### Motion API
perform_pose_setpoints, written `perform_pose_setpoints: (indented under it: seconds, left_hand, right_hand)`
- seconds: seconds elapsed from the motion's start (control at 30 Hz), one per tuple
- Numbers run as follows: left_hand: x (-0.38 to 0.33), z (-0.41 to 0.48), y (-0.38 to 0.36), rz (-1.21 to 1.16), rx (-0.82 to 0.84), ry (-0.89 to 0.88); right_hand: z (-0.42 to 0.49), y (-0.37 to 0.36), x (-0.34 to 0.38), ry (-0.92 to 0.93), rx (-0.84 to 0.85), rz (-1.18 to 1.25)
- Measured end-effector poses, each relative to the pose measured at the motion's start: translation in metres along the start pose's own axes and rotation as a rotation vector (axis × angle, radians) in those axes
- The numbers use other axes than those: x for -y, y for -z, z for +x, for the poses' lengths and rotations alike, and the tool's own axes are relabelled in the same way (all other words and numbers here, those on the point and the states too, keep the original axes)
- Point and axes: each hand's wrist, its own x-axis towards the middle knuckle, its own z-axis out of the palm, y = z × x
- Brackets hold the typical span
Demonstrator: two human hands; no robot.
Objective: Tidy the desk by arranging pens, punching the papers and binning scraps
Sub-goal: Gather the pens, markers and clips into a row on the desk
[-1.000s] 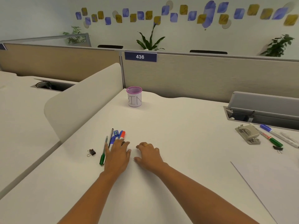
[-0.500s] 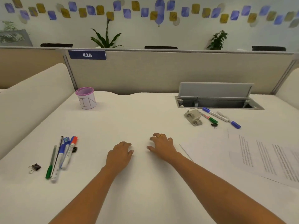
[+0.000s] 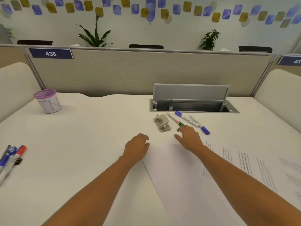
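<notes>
Left hand [image 3: 136, 148] and right hand [image 3: 189, 137] are released beside 1 punch [image 3: 161, 122], 3 pens [image 3: 185, 118].

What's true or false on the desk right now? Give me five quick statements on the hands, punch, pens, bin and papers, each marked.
1. The right hand has its fingertips at the green-capped marker. True.
2. The left hand grips the hole punch. False: it holds nothing, and the hole punch lies alone on the desk ahead of it.
3. The cup marked BIN stands at the far left of the desk. True.
4. The papers lie on the left side. False: they lie on the right, under the right forearm.
5. The cable hatch lid is shut. False: it stands raised.
</notes>
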Motion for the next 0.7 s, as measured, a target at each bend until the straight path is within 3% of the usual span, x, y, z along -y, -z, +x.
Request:
perform_pose_setpoints:
  seconds: [0.4, 0.7]
  left_hand:
    - [-0.103, 0.109, -0.042, 0.199, 0.091, -0.2]
    - [-0.112, 0.16, -0.06, 0.353, 0.359, -0.219]
  right_hand:
    - [0.077, 0.021, -0.092, -0.102, -0.068, 0.113]
    - [0.103, 0.0, -0.099, -0.102, 0.037, -0.073]
